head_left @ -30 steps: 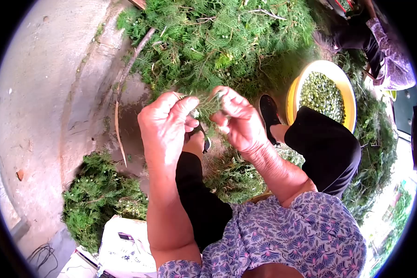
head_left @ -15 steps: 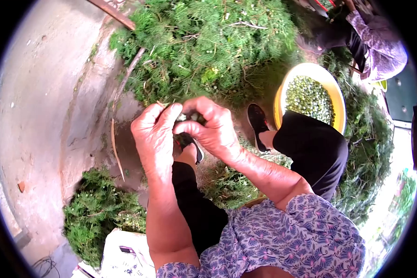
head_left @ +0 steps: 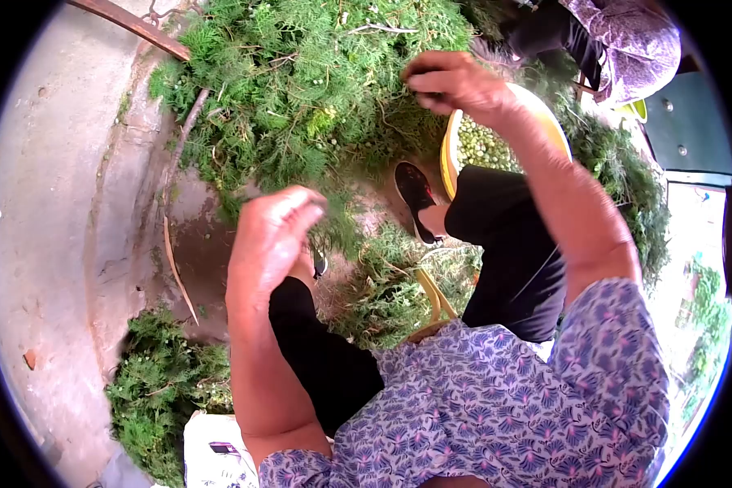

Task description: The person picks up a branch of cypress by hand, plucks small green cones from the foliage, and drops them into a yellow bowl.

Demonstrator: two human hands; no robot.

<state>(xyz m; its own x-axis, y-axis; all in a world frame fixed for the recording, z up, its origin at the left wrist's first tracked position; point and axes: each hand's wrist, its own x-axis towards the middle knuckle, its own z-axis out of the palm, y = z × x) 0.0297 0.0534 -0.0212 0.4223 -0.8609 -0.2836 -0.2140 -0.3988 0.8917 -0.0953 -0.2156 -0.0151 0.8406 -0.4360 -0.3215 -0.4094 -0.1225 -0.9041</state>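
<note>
Over the gap between my knees, my left hand [head_left: 276,232] has its fingers pressed together near a blurred green sprig [head_left: 333,224]; whether it grips the sprig is unclear. My right hand [head_left: 459,84] is up at the near edge of the big pile of green branches [head_left: 293,98], fingers curled, with something dark and small at the fingertips. Just below and right of that hand stands a yellow bucket [head_left: 555,122] holding many small green berries [head_left: 481,146]. My right forearm covers part of the bucket.
Another person's patterned sleeve [head_left: 638,49] shows at the top right. Cut greenery [head_left: 159,390] lies at lower left beside a white bag [head_left: 211,451] with a phone [head_left: 224,448]. A wooden bar [head_left: 134,28] juts in at upper left. My shoe [head_left: 415,191] is beside the bucket.
My hands, together before, are now apart. The right hand has moved up and right toward the bucket; the left stays near its place. The whole view has shifted slightly.
</note>
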